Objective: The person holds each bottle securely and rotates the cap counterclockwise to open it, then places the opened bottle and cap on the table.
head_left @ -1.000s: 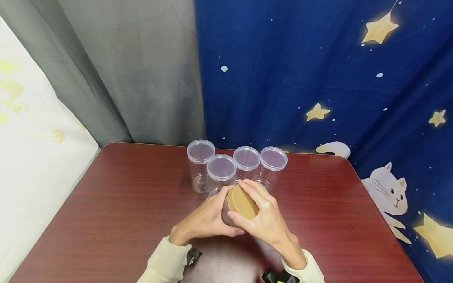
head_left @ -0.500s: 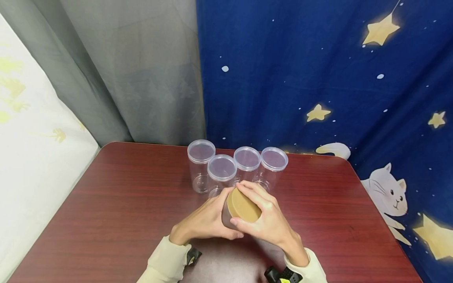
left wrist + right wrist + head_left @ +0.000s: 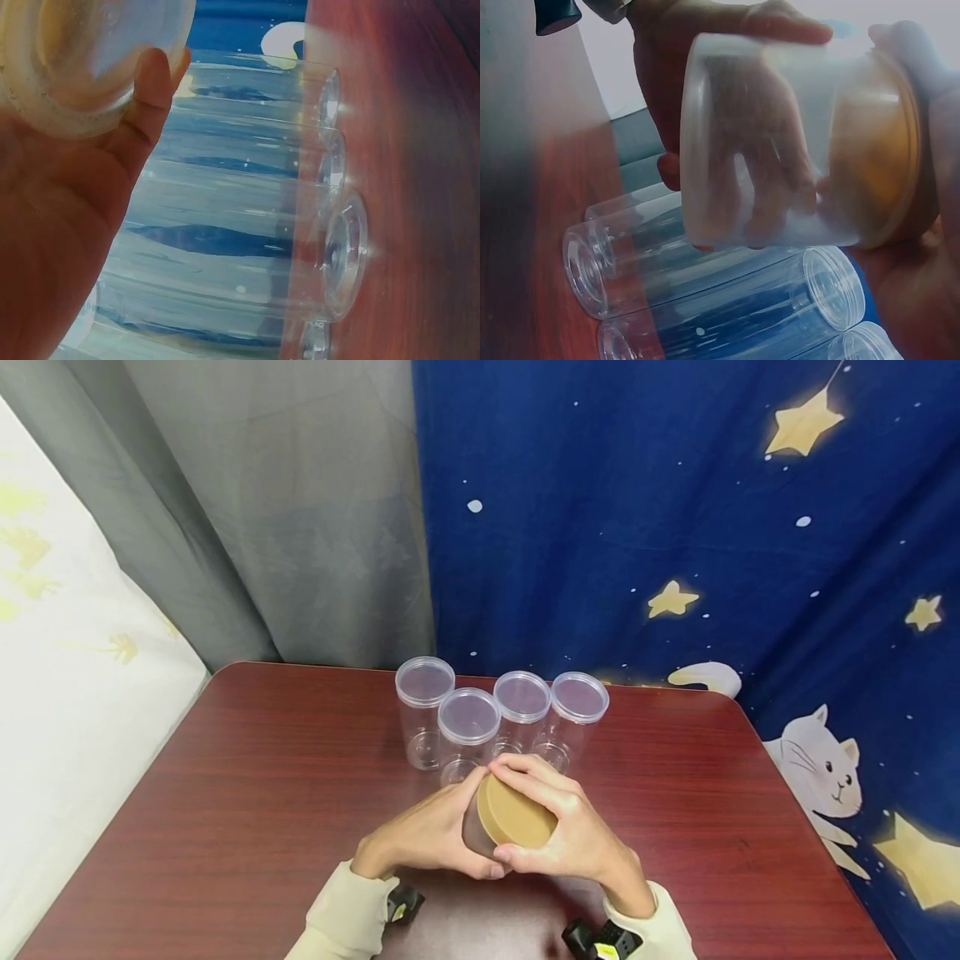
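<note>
A clear plastic jar (image 3: 765, 150) with a tan lid (image 3: 516, 812) is held tilted above the table, just in front of the standing jars. My left hand (image 3: 431, 835) grips the jar's clear body from the left; its fingers show through the wall in the right wrist view. My right hand (image 3: 562, 827) curls round the tan lid (image 3: 889, 146), fingers over its far rim and thumb at its near edge. The jar's clear base (image 3: 82, 60) fills the top left of the left wrist view, beside my left hand's thumb (image 3: 154, 90).
Several clear jars with clear lids (image 3: 468, 716) stand in a cluster at the back of the dark red wooden table (image 3: 225, 793). A grey curtain and a blue starry cloth hang behind. White bedding lies to the left. Bare table lies on both sides of the hands.
My right hand has turned round the tan lid, its fingers sweeping over the far rim. The jar and both hands have sunk slightly toward me.
</note>
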### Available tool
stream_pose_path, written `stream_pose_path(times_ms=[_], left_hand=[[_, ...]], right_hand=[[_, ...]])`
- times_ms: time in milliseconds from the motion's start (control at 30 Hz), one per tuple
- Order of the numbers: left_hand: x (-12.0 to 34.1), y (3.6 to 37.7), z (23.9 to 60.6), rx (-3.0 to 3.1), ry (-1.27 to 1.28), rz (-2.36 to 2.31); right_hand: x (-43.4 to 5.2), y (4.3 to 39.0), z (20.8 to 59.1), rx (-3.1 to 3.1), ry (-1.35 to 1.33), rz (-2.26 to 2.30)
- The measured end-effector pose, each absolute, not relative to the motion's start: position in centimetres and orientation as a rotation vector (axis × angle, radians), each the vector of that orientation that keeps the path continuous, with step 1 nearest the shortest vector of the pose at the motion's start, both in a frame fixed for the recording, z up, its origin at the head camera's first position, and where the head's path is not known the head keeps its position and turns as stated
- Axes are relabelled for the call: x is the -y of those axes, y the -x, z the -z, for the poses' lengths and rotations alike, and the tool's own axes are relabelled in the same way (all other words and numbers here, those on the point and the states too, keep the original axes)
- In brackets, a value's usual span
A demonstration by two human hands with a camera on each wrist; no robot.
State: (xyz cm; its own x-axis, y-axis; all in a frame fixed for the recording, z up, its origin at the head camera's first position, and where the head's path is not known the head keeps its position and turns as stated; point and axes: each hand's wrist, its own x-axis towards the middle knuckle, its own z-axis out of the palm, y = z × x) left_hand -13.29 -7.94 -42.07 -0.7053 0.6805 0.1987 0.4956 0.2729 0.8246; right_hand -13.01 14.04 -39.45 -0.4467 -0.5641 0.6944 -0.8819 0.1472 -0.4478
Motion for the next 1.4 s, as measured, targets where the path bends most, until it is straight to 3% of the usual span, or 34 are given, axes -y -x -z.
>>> stream_pose_path(times_ms=[300, 633, 800, 1400], left_hand=[[8.5, 13.1, 41.4, -2.31, -1.046, -1.317], [7.9, 12.6, 40.4, -2.516, -0.868, -1.224], [7.3, 12.4, 40.3, -2.578, -0.833, -1.208], [7.2, 12.6, 40.7, -2.615, -0.924, -1.273]], right_hand=[[-14.4, 12.9, 39.0, 2.204, -1.444, -1.197], [-15.9, 10.5, 36.5, 2.807, -0.878, -0.79], [-15.3, 10.2, 36.4, 2.855, -0.746, -0.777], [-14.5, 11.4, 37.7, 2.555, -0.877, -0.777]])
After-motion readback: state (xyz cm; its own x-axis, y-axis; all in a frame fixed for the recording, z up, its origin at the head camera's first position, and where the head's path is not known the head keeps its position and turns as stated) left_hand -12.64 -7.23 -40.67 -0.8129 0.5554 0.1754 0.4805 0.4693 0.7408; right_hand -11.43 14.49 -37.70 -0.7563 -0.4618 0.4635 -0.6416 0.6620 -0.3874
